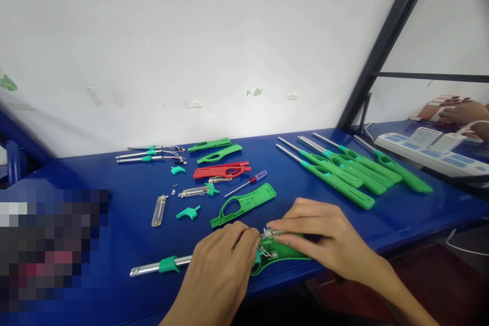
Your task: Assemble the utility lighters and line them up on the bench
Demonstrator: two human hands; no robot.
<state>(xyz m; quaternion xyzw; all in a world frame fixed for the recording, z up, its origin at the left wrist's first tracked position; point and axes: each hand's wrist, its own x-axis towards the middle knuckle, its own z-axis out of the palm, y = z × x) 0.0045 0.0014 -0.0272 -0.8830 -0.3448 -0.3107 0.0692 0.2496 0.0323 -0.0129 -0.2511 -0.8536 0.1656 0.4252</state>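
Note:
Near the table's front edge lies an open green lighter half-shell (292, 251), with thin wires in its cavity. A metal lighter tube (151, 268) with a teal collar (169, 264) extends leftward from it. My left hand (223, 260) is closed over the joint of tube and shell, its fingertips at the shell's middle. Between thumb and forefinger, my right hand (330, 237) pinches a small clear fuel tank (270, 234) over the shell; most of the tank is hidden by the fingers. Just behind the hands rests another green half-shell (252, 204), inner side up.
Behind lie a screwdriver (246, 185), a red shell (221, 170), clear tanks (159, 211), teal triggers (188, 213) and wired metal tubes (147, 154). Several assembled green lighters (336, 182) lie at right. Beyond a black frame are a power strip (431, 150) and another person's hand (466, 113).

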